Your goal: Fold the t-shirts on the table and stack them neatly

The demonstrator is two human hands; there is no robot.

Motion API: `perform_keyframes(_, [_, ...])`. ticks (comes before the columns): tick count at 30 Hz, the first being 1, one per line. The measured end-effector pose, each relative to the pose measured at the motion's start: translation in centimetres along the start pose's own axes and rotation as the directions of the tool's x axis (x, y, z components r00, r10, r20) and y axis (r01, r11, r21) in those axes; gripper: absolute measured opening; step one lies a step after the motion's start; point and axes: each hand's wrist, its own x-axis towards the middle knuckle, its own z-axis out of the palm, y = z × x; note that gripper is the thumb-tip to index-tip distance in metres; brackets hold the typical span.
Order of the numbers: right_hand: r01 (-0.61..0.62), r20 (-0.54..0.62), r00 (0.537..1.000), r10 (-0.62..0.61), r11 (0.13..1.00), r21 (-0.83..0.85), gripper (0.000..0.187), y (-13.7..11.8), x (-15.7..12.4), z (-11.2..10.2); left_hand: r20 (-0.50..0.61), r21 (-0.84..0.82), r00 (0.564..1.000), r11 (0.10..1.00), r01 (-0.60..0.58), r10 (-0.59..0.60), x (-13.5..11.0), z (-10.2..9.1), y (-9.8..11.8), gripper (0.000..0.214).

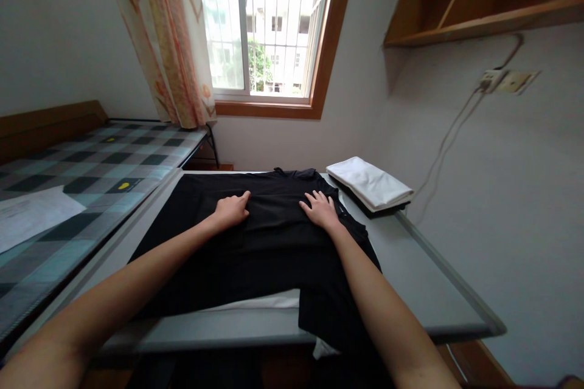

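Note:
A black garment point(269, 243) lies spread over a grey table point(424, 279), one part hanging over the near edge. My left hand point(232, 209) rests on the cloth near its far end, fingers curled together and pressed down. A little to the right, my right hand point(321, 209) lies flat on the same cloth with its fingers spread. Neither hand grips anything. A strip of white cloth point(269, 301) shows under the black garment at the near edge.
A folded white cloth point(369, 183) sits on a dark folded piece at the table's far right corner. A bed with a checked cover point(91, 176) and a white sheet of paper point(31, 213) stands at the left. Window, curtain, wall shelf and socket with cable are behind.

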Motion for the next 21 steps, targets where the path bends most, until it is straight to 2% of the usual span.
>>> perform_keyframes(6, [-0.001,-0.002,1.0,0.001,1.0,-0.014,0.065,-0.1,0.0,0.1,0.035,-0.102,0.999,0.995,0.022,-0.019,0.4,-0.2,-0.5,0.025])
perform_keyframes(13, [-0.007,0.001,1.0,0.007,1.0,-0.016,0.065,-0.2,-0.1,0.0,-0.04,-0.1,0.999,0.994,-0.036,0.032,0.1,0.8,0.2,0.025])
perform_keyframes(16, [0.022,-0.065,0.998,-0.024,0.999,-0.026,0.062,-0.6,-0.3,-0.2,-0.102,-0.096,0.995,0.995,-0.006,-0.004,-0.4,1.4,0.6,0.026])
perform_keyframes(19, [0.108,-0.178,0.978,-0.113,0.993,-0.037,0.058,-1.6,-0.7,-0.6,-0.158,-0.099,0.987,0.995,0.028,-0.043,-1.0,2.0,0.9,0.029])
perform_keyframes(21, [0.177,-0.204,0.962,-0.179,0.984,-0.032,0.058,-2.4,-1.0,-0.6,-0.17,-0.105,0.985,0.994,0.01,-0.028,-1.3,2.2,1.0,0.031])
